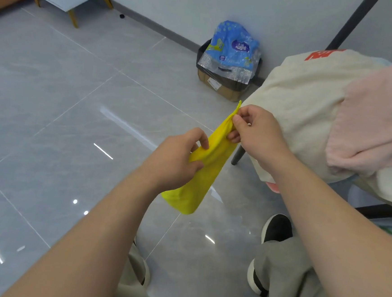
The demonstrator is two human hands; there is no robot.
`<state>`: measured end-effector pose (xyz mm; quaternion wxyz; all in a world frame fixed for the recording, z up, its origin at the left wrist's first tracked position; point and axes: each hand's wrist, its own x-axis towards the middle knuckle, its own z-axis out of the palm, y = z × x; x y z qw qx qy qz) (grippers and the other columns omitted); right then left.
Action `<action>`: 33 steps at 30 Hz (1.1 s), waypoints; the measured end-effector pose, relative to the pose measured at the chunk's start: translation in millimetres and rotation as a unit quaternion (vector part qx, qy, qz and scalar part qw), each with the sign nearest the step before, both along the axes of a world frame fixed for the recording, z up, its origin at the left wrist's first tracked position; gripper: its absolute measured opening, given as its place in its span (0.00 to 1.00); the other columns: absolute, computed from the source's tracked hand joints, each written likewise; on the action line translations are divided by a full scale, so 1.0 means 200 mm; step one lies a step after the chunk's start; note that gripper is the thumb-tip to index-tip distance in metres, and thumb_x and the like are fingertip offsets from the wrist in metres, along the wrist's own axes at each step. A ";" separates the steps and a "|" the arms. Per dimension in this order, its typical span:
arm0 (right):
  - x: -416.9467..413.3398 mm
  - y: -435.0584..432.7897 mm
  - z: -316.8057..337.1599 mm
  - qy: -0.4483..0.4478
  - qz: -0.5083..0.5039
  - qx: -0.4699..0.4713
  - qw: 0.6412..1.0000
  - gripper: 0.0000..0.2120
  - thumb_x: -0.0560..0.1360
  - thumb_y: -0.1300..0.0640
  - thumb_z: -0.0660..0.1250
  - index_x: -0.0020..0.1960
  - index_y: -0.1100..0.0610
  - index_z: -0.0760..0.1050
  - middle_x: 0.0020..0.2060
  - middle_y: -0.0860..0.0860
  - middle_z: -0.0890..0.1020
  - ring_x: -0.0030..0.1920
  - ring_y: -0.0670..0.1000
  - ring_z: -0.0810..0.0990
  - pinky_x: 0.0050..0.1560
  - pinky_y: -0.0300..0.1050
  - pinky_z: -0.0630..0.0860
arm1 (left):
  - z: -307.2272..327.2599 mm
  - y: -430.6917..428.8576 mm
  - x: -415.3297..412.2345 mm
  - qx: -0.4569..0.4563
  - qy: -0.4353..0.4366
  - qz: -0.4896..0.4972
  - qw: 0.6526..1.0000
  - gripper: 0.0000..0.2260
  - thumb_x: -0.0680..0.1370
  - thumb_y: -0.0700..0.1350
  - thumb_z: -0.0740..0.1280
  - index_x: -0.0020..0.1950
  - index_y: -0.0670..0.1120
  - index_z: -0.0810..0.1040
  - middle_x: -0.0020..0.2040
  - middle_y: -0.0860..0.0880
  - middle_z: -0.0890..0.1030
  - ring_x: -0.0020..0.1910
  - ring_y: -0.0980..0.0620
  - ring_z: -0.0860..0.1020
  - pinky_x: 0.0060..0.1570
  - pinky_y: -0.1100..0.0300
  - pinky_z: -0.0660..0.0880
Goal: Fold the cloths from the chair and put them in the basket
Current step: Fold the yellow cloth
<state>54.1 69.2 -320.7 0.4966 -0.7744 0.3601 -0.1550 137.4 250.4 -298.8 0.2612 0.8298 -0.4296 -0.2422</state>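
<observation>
Both hands hold a bright yellow cloth (200, 172) in the air above a glossy grey tiled floor (75, 115). The right hand (257, 132) pinches its upper corner; the left hand (178, 156) grips its middle. Beside them, a cream fleecy cloth (299, 98) and a pink fluffy cloth (375, 120) lie draped over a chair with a dark leg (238, 155).

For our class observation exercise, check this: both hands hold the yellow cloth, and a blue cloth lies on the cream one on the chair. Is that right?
Not quite. In the head view a pink cloth, not a blue one, lies on the cream cloth. The left hand and right hand do hold the yellow cloth.
</observation>
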 end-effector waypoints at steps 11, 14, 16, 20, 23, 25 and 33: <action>0.01 0.00 0.01 -0.027 -0.053 0.008 0.998 0.09 0.83 0.61 0.60 0.44 0.53 0.71 0.36 0.52 0.80 0.34 0.50 0.83 0.41 0.47 0.82 | -0.01 0.07 0.02 0.075 -0.073 -0.008 0.994 0.08 0.78 0.45 0.68 0.58 0.51 0.79 0.42 0.51 0.76 0.45 0.48 0.75 0.41 0.60 0.66; 0.01 -0.02 0.01 -0.026 -0.074 0.002 0.997 0.10 0.83 0.61 0.60 0.43 0.52 0.71 0.36 0.52 0.80 0.34 0.49 0.83 0.40 0.45 0.81 | -0.02 0.10 0.02 0.089 -0.090 -0.026 0.992 0.07 0.80 0.45 0.64 0.56 0.49 0.79 0.38 0.50 0.73 0.41 0.48 0.71 0.40 0.58 0.64; 0.01 -0.02 0.01 -0.026 -0.079 0.001 0.996 0.11 0.83 0.61 0.60 0.43 0.51 0.70 0.37 0.52 0.80 0.33 0.48 0.82 0.39 0.43 0.80 | -0.03 0.12 0.01 0.096 -0.120 -0.038 0.987 0.08 0.82 0.46 0.62 0.56 0.47 0.78 0.41 0.48 0.74 0.43 0.47 0.71 0.41 0.57 0.66; 0.02 0.00 -0.01 -0.024 -0.070 0.005 0.997 0.07 0.83 0.60 0.60 0.47 0.54 0.71 0.38 0.51 0.79 0.35 0.49 0.82 0.41 0.45 0.82 | -0.04 0.18 0.01 0.136 -0.197 -0.067 0.969 0.10 0.83 0.49 0.59 0.54 0.45 0.76 0.43 0.47 0.71 0.45 0.46 0.70 0.41 0.55 0.66; 0.03 0.04 -0.03 -0.010 -0.055 -0.001 0.998 0.03 0.83 0.59 0.60 0.51 0.55 0.72 0.38 0.51 0.79 0.36 0.50 0.83 0.43 0.47 0.83 | -0.05 0.24 0.00 0.138 -0.221 -0.070 0.963 0.11 0.83 0.53 0.59 0.51 0.47 0.74 0.42 0.47 0.69 0.45 0.46 0.69 0.41 0.54 0.66; 0.03 0.06 -0.04 -0.002 -0.051 -0.009 0.999 0.03 0.83 0.59 0.60 0.52 0.56 0.72 0.38 0.51 0.79 0.36 0.50 0.83 0.44 0.47 0.83 | -0.06 0.27 0.00 0.137 -0.237 -0.076 0.959 0.12 0.83 0.54 0.59 0.49 0.48 0.73 0.42 0.47 0.70 0.44 0.47 0.68 0.41 0.55 0.67; 0.06 0.07 -0.06 -0.005 -0.057 -0.014 0.998 0.10 0.83 0.59 0.60 0.44 0.50 0.70 0.38 0.51 0.79 0.36 0.51 0.83 0.44 0.49 0.83 | -0.12 0.38 0.01 0.161 -0.217 -0.073 0.960 0.13 0.76 0.49 0.64 0.34 0.46 0.68 0.34 0.48 0.67 0.37 0.45 0.70 0.34 0.57 0.64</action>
